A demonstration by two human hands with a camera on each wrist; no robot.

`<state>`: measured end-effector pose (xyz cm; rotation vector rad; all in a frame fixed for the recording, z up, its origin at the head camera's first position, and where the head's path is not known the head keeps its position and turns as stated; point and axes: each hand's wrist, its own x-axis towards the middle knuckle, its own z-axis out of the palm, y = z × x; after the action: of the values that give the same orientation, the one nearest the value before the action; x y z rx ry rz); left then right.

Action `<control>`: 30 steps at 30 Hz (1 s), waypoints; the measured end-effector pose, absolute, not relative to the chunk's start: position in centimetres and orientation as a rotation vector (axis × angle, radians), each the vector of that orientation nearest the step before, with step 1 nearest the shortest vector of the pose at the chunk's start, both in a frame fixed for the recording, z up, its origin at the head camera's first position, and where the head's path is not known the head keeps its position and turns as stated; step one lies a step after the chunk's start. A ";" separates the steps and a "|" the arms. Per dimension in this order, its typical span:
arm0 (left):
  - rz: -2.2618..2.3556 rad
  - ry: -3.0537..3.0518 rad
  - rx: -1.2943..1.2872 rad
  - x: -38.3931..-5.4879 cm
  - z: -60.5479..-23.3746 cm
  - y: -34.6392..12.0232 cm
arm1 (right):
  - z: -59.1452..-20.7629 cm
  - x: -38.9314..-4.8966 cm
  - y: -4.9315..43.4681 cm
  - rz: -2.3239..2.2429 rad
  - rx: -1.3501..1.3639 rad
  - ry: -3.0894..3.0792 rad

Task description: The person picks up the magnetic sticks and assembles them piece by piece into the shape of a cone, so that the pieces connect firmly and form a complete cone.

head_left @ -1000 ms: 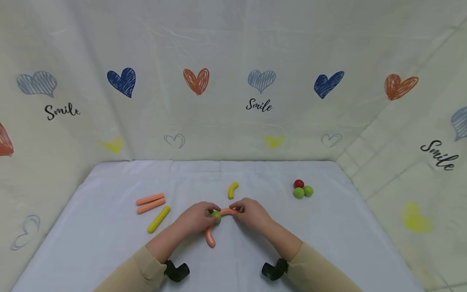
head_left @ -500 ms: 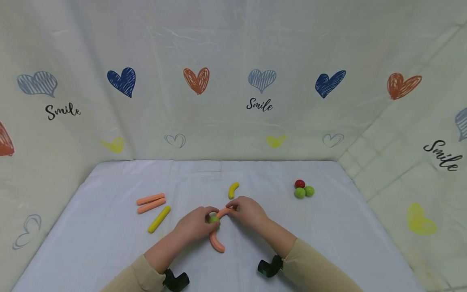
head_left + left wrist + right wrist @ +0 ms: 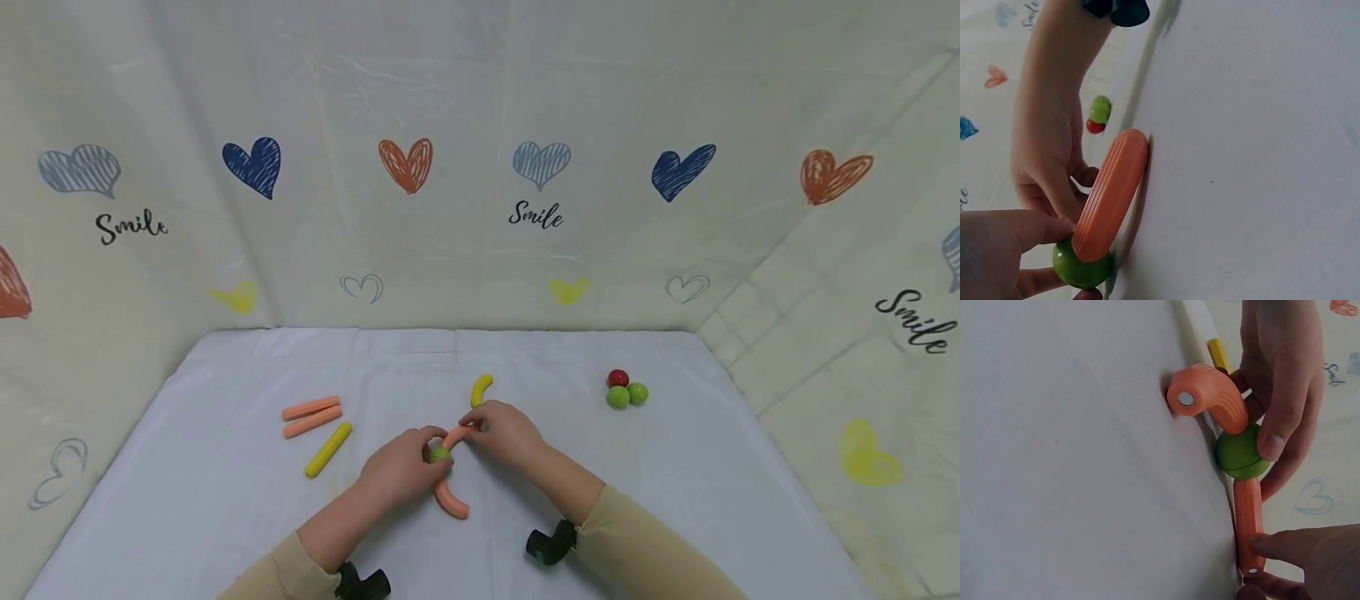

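Observation:
My left hand pinches a green ball between thumb and fingers, low over the white tablecloth. Two curved orange sticks meet this ball on different sides. The nearer orange stick extends toward me, its free end showing a silver disc in the right wrist view. My right hand pinches the outer end of the farther orange stick between thumb and fingers. In the left wrist view, the nearer stick covers part of the ball, and my fingers partly hide the farther stick.
A short yellow curved piece lies just beyond my right hand. To the left are two straight orange sticks and a yellow stick. A red ball touches two green balls at the right.
The nearer curved stick has swung rightward at its free end. My right hand has shifted a little left with the farther stick, which now slants more. The green ball has moved slightly toward me.

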<state>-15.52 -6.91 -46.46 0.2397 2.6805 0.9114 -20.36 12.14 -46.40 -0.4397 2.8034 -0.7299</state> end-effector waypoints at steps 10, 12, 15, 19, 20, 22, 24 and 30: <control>0.888 2.718 0.145 -15.5 -46.3 -7.2 | -45.5 -20.2 12.7 -0.718 -0.427 2.818; 0.884 2.725 0.143 -15.6 -46.3 -7.2 | -45.4 -20.2 12.9 -0.739 -0.419 2.817; 0.890 2.732 0.138 -15.8 -46.3 -7.2 | -45.4 -20.3 13.3 -0.772 -0.417 2.817; 0.902 2.735 0.128 -16.4 -46.4 -7.2 | -45.4 -20.5 14.0 -0.783 -0.406 2.834; 0.901 2.736 0.129 -16.5 -46.4 -7.2 | -45.4 -20.5 14.2 -0.782 -0.401 2.839; 0.910 2.732 0.134 -16.8 -46.3 -7.2 | -45.1 -20.5 14.7 -0.786 -0.381 2.847; 0.931 2.718 0.133 -17.2 -46.3 -7.2 | -44.9 -20.4 15.2 -0.795 -0.359 2.853; 0.970 2.674 0.171 -18.4 -46.2 -6.8 | -44.5 -20.5 17.5 -0.802 -0.253 2.900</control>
<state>-18.42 -6.84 -46.19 0.1705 2.6738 0.9704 -20.52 17.48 -44.48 -0.2527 2.8998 -0.8015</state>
